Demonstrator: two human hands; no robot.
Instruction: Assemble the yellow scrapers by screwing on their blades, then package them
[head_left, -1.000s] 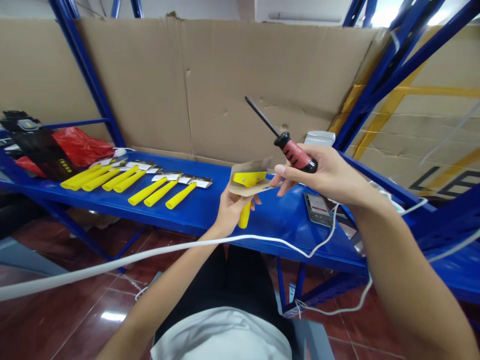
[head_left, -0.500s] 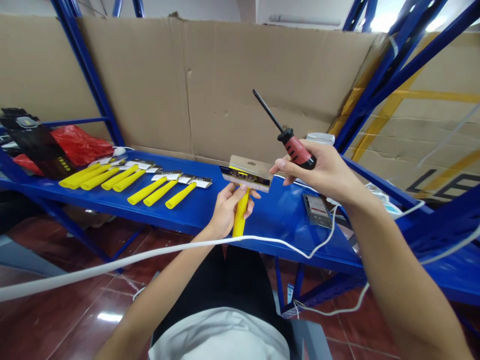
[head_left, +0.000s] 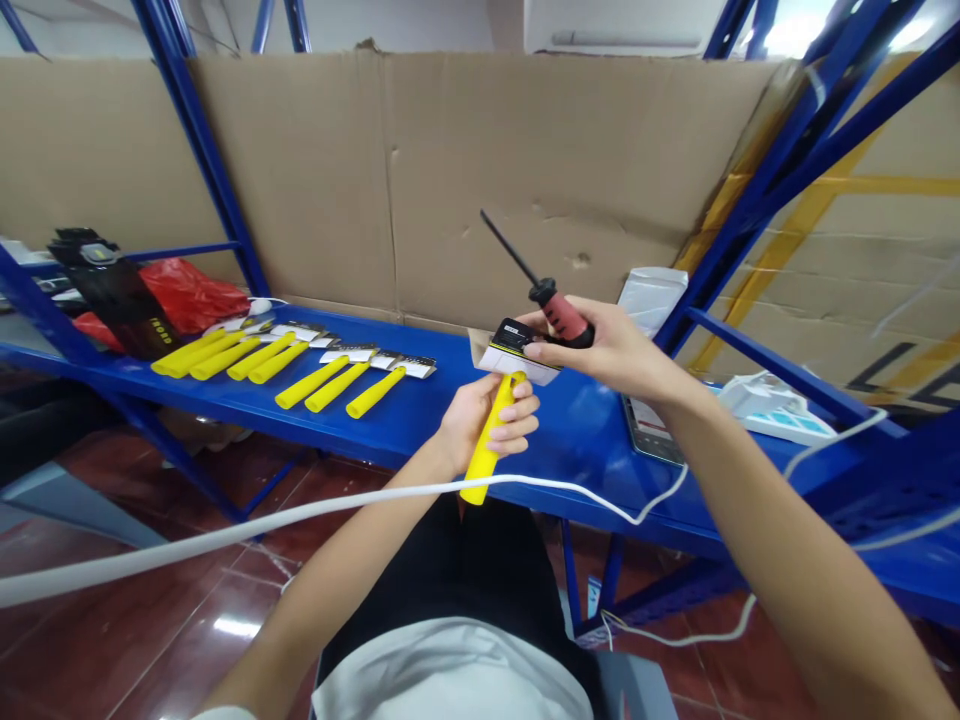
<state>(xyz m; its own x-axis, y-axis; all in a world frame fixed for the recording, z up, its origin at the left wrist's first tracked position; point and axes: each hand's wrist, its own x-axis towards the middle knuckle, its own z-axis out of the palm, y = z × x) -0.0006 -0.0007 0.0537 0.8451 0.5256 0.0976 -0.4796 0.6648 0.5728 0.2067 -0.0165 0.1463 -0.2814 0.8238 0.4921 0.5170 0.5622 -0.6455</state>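
Note:
My left hand (head_left: 459, 425) is wrapped round the yellow handle (head_left: 480, 470) of a tool held over the front of the blue shelf. A black and white printed card sleeve (head_left: 496, 357) covers the tool's head, so its exact kind is hidden. In my right hand (head_left: 626, 345) is a screwdriver (head_left: 564, 316) with a red and black grip, its dark shaft pointing up and left. Fingers of that same hand also touch the card. To the left, several similar yellow-handled tools (head_left: 326, 385) lie in a row, their heads in card sleeves.
A white cable (head_left: 360, 496) crosses in front of the blue shelf (head_left: 405, 440). A phone (head_left: 656, 440) lies at right, beside white packaging (head_left: 780, 412). At far left are a black bottle (head_left: 112, 295) and a red plastic bag (head_left: 187, 293). Cardboard (head_left: 525, 150) stands behind.
My right hand has moved left and down, with the screwdriver, onto the card sleeve. The card has tilted, and my left fingers now wrap further round the yellow handle. The view has shifted slightly.

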